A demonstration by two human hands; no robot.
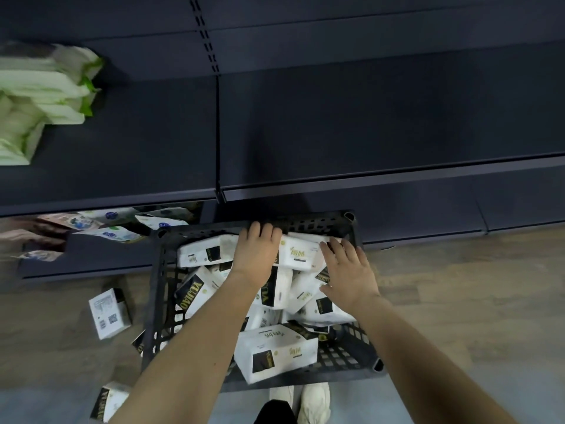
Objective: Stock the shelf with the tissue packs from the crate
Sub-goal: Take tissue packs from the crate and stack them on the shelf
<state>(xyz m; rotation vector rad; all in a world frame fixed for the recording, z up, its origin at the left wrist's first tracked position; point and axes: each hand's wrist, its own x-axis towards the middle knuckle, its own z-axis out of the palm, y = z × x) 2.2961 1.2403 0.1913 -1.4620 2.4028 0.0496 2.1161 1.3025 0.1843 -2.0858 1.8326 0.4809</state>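
Observation:
A black plastic crate (159,289) stands on the floor in front of the dark shelf (367,123). It holds several white-and-black tissue packs lying in a jumble, such as one near me (275,351). Both my arms reach into its far end. My left hand (255,252) lies palm down between two packs, with its fingers curled over the far left edge of a white tissue pack (301,254). My right hand (348,270) rests with spread, fairly straight fingers on the right end of that same pack.
Green-and-white packs (39,96) are stacked at the shelf's left. Blue-and-white packets (113,221) lie on the lower shelf at left. Two loose tissue packs lie on the floor left of the crate (108,313) (107,400). My shoes (315,402) stand behind the crate.

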